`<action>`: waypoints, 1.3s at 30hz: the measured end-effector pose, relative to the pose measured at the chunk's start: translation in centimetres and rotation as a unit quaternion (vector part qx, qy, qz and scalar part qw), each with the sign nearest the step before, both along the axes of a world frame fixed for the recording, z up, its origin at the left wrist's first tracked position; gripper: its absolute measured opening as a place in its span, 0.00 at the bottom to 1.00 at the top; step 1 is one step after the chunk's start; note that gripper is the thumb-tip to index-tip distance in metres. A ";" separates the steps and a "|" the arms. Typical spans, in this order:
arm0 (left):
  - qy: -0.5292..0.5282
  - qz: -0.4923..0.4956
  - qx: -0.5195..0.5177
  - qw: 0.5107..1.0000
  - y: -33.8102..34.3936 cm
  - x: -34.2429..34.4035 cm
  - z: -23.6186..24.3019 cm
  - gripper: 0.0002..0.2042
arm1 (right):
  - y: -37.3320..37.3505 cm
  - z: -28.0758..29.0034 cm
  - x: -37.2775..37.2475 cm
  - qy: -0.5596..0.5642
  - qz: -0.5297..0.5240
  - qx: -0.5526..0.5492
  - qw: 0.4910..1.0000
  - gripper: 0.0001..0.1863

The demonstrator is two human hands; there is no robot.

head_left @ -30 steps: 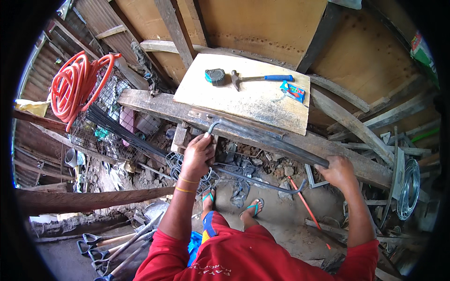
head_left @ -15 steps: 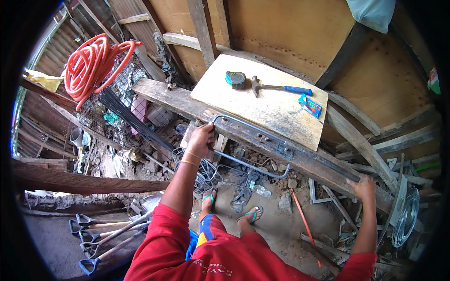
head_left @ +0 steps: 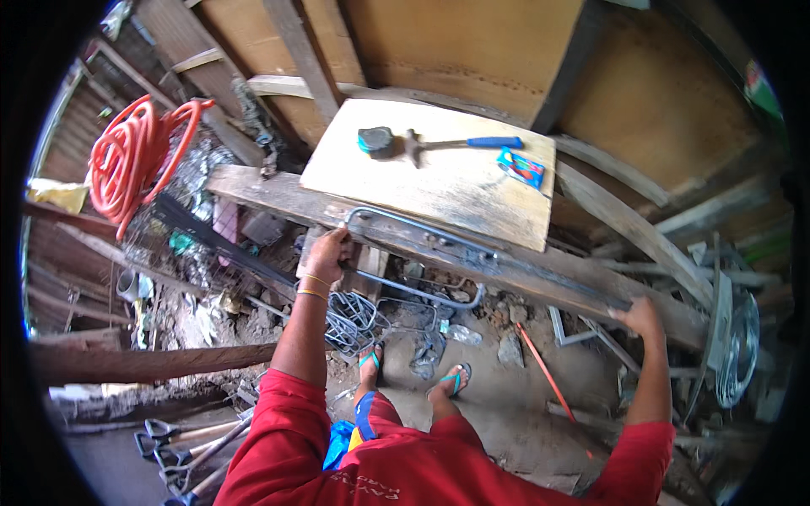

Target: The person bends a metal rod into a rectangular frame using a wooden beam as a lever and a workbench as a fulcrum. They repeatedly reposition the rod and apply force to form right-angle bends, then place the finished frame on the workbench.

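Where the person stands: a red shirt (head_left: 422, 464) with white lettering fills the lower edge, and two forearms (head_left: 305, 333) reach forward from it.
Left hand (head_left: 323, 255): its fingers are bent around the short side of the metal rod (head_left: 396, 220); thin yellow bands (head_left: 313, 294) are at the wrist.
Right hand (head_left: 639, 319): its fingers are narrow, closed at the right end of the same rod, although blur hides how the tips are placed.
Rod shape: it is grey and bent like a long U; the upper side runs over the wooden beam (head_left: 270, 192) from one hand to the other, and the lower side is on the nearer side of the beam, finishing in an upturned hook.
Pale board (head_left: 422, 190): it lies just behind the rod, and carries, from left to right, a tape measure (head_left: 377, 142), a hammer (head_left: 496, 142) with blue handle and a small blue packet (head_left: 521, 168).
Ground (head_left: 506, 386): here are two feet in sandals (head_left: 456, 382), looped grey wire (head_left: 353, 320), a clear bottle (head_left: 464, 335) and an orange-red stick (head_left: 547, 373).
Left side: shovels (head_left: 207, 430) are low, black rods (head_left: 224, 242) higher, then a coiled red hose (head_left: 126, 173).
Right side: a shiny wire coil (head_left: 737, 354) is near the right hand.
Wall: brown panels (head_left: 472, 51) with dark posts (head_left: 301, 55).
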State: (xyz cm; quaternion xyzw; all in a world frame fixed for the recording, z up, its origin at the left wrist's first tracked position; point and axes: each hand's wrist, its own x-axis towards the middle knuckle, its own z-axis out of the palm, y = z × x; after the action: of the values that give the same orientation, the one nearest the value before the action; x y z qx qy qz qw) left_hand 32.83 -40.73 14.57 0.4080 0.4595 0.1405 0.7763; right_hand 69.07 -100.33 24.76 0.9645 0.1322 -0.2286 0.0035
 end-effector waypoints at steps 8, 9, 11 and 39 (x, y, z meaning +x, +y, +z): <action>0.048 0.003 -0.019 0.999 0.5 -0.7 -1.0 0.13 | -0.5 -0.4 1.0 0.013 0.006 0.108 0.994 0.40; 0.028 0.010 -0.040 0.999 0.2 -0.6 -1.1 0.13 | -0.8 -0.7 1.1 0.015 -0.002 0.098 0.995 0.40; -0.035 -0.001 -0.111 0.993 -0.3 -0.3 -1.0 0.13 | -1.3 -1.4 1.2 0.006 0.034 0.108 0.994 0.40; 0.031 -0.026 -0.055 0.998 -0.4 0.5 0.3 0.16 | -1.6 -3.7 -1.4 -0.117 0.118 0.121 0.979 0.28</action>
State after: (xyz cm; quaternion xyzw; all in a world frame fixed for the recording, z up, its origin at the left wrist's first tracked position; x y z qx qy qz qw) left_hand 33.32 -41.14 14.85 0.3804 0.4801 0.0823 0.7862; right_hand 67.68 -101.88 21.03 0.9556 0.2701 -0.0946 -0.0705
